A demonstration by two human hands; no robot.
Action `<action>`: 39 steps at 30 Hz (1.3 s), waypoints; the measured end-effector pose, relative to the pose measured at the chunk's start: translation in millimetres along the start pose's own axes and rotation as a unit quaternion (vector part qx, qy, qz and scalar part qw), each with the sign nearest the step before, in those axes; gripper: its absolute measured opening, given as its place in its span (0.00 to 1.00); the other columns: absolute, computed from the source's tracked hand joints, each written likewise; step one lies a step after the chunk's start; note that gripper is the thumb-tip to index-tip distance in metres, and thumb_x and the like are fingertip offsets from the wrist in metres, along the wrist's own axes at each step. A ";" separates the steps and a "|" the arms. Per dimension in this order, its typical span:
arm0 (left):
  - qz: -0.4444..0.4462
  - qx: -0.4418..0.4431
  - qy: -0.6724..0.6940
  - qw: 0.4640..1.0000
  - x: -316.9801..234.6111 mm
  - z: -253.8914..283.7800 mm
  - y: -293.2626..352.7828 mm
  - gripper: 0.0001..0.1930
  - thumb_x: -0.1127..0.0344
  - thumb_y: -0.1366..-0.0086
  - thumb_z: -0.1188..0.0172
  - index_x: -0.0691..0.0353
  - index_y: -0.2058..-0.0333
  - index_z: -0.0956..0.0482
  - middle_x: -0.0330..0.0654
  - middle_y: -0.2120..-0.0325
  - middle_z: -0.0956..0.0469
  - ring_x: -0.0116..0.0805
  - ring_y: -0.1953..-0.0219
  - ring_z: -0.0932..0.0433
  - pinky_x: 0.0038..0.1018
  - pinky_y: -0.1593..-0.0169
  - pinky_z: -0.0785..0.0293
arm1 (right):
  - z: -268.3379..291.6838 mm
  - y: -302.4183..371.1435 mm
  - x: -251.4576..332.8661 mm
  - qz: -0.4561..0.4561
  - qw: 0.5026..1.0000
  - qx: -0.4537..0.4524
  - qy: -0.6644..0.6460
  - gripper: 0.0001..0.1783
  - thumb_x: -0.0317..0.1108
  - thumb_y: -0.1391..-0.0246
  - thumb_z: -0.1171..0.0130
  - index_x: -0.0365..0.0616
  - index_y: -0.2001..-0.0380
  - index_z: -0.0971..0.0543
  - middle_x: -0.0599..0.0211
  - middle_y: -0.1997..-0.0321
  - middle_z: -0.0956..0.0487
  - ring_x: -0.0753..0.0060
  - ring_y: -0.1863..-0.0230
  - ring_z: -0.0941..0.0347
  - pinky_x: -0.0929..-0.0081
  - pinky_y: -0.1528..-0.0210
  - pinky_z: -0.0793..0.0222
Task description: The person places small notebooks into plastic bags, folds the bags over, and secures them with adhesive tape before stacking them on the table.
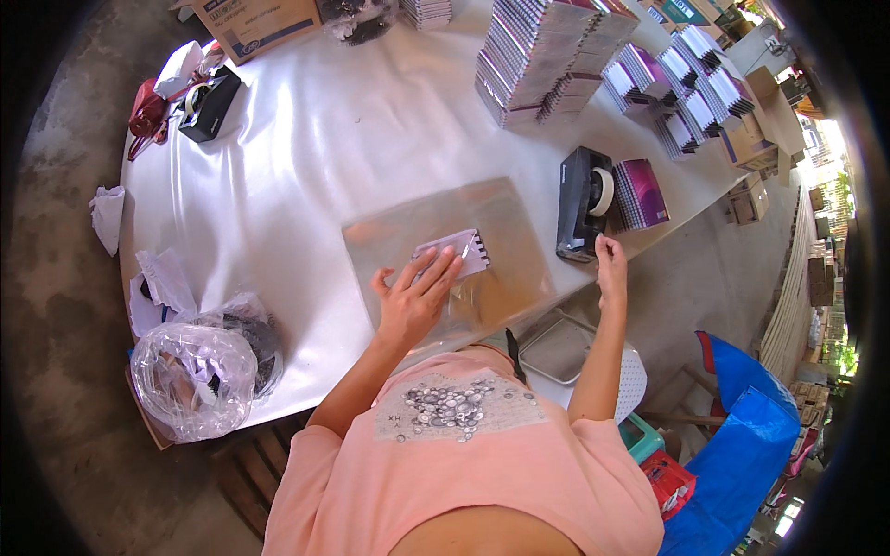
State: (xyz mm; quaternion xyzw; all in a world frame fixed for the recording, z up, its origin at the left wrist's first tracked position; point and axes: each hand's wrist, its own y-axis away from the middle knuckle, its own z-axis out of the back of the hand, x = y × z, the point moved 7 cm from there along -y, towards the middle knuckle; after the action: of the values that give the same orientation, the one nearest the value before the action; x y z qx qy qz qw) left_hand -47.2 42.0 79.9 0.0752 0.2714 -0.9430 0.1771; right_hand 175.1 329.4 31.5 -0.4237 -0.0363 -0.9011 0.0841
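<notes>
My left hand (415, 295) lies flat, fingers spread, on a small spiral notebook (456, 253) wrapped in clear film. The notebook rests on a stack of clear plastic sleeves (501, 215) on the white table (315, 157). My right hand (610, 269) is raised at the table's right edge, just below a black tape dispenser (582, 202) with a roll of tape. Its fingers are curled and pinched; whether a strip of tape is in them cannot be made out.
Tall stacks of spiral notebooks (547, 56) fill the far right of the table; one purple notebook (642, 193) lies beside the dispenser. A second tape dispenser (209, 102) and a cardboard box (260, 23) stand far left. Plastic bags (195, 375) sit near left. A blue tarp (742, 435) lies at right.
</notes>
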 end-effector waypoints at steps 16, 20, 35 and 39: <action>-0.006 -0.007 0.012 1.000 0.7 2.6 -0.4 0.23 0.66 0.46 0.39 0.43 0.49 0.26 0.25 0.46 0.29 0.21 0.50 0.29 0.39 0.53 0.50 | -20.0 28.5 -41.6 -0.160 0.837 0.129 -0.507 0.13 0.41 0.48 0.39 0.49 0.62 0.23 0.77 0.63 0.26 0.78 0.57 0.35 0.56 0.47 0.41; -0.006 -0.010 0.022 1.000 1.5 0.9 1.1 0.25 0.66 0.47 0.38 0.44 0.48 0.27 0.27 0.47 0.29 0.23 0.50 0.29 0.38 0.55 0.47 | -21.3 44.2 -48.5 -0.155 0.836 0.124 -0.511 0.13 0.39 0.50 0.38 0.46 0.62 0.21 0.74 0.55 0.27 0.77 0.51 0.34 0.51 0.39 0.50; 0.018 -0.046 0.119 0.992 6.1 0.4 -0.9 0.23 0.66 0.48 0.37 0.53 0.52 0.28 0.34 0.60 0.24 0.31 0.48 0.31 0.37 0.54 0.38 | -46.8 109.9 110.1 0.071 0.948 0.146 -0.272 0.09 0.33 0.46 0.41 0.38 0.71 0.19 0.67 0.75 0.21 0.81 0.74 0.28 0.82 0.72 0.34; 0.027 -0.046 0.121 0.991 6.4 0.5 4.1 0.21 0.66 0.48 0.36 0.54 0.54 0.28 0.35 0.61 0.24 0.32 0.48 0.30 0.38 0.54 0.38 | -103.8 158.9 138.6 -0.060 0.873 0.307 -0.373 0.14 0.39 0.46 0.40 0.37 0.74 0.18 0.67 0.78 0.21 0.82 0.78 0.30 0.84 0.76 0.36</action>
State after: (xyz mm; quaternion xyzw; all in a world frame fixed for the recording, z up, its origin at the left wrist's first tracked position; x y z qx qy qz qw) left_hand -51.6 36.6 76.8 0.1880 0.3318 -0.9083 0.1721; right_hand 38.6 142.3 71.0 -0.6781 -0.3655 -0.6230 0.1361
